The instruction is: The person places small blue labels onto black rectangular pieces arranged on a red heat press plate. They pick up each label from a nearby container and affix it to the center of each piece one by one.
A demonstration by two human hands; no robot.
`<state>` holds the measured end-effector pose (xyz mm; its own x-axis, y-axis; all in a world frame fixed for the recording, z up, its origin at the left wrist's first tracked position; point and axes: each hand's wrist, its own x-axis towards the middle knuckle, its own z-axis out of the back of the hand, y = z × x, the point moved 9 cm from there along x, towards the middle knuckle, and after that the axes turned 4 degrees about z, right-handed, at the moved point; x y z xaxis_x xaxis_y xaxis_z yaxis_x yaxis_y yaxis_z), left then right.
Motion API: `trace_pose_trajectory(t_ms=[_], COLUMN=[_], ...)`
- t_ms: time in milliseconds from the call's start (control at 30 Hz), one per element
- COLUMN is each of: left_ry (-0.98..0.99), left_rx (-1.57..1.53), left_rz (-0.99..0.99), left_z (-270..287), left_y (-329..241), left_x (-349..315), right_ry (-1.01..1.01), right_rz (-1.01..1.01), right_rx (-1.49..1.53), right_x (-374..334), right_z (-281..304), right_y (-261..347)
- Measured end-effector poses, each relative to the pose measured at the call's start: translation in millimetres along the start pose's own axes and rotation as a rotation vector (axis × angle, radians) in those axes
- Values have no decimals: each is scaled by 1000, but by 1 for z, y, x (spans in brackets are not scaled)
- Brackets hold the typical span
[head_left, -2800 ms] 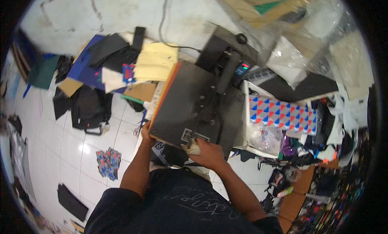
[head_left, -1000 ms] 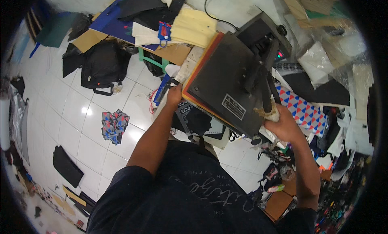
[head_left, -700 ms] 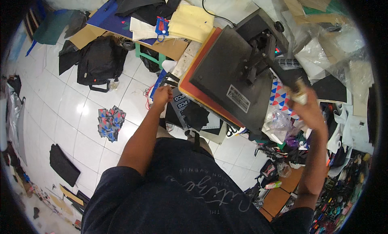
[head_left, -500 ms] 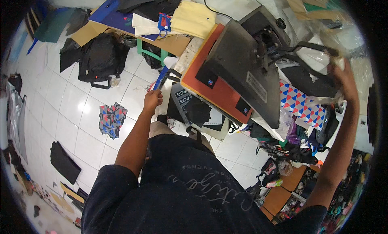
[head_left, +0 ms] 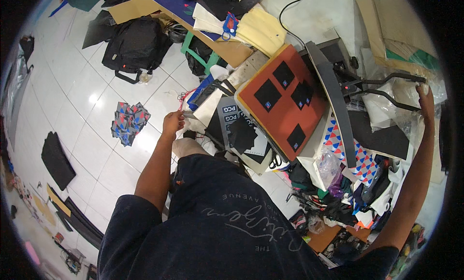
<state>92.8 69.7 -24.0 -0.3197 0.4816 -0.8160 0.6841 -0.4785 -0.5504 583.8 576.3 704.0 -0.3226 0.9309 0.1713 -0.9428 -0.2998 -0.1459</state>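
Note:
A heat press stands in front of me with its dark upper plate (head_left: 334, 101) swung up on the right. Several black fabric pieces (head_left: 267, 95) with small coloured emblems lie on its orange-brown lower pad (head_left: 261, 120). At far right my right hand (head_left: 425, 99) is closed at the end of the press's black lever handle (head_left: 394, 78), with something whitish by the fingers. My left hand (head_left: 173, 123) is closed left of the press, against a greyish bar; its grip is partly hidden. Dark sheets with light lettering (head_left: 230, 116) and black cut pieces (head_left: 241, 136) lie below the pad.
Patterned grey, red and blue cloth (head_left: 129, 123) and folded black cloth (head_left: 57, 160) lie on the tiled floor. A black bag (head_left: 137, 47) sits near a green stool (head_left: 205, 60). Yellow cloth (head_left: 261, 31) lies behind; scissors (head_left: 275, 161) and heaped scraps (head_left: 328, 202) are at the press's near side.
The upper plate has tilted up and to the right, uncovering more of the pad and its black pieces. My right hand has moved outward with the lever. The view has shifted too.

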Motion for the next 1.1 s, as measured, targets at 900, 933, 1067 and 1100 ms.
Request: trace_pose_trajectory(t_ms=[900,933,1067,1100], left_ry=[2,-40,-34,-3], left_rx=[67,65,23,32], left_rz=[84,73,43,27], left_z=[12,19,1,3], left_y=[40,38,43,49], left_x=[17,13,-9,-7], right_ry=[-652,-327,393,369], right_rz=[-195,285,179,-90], right_rx=[642,706,904,989], right_x=[-267,-281,-332,-336], right_z=[-18,-73,-287,-343], right_y=[149,210,255,215])
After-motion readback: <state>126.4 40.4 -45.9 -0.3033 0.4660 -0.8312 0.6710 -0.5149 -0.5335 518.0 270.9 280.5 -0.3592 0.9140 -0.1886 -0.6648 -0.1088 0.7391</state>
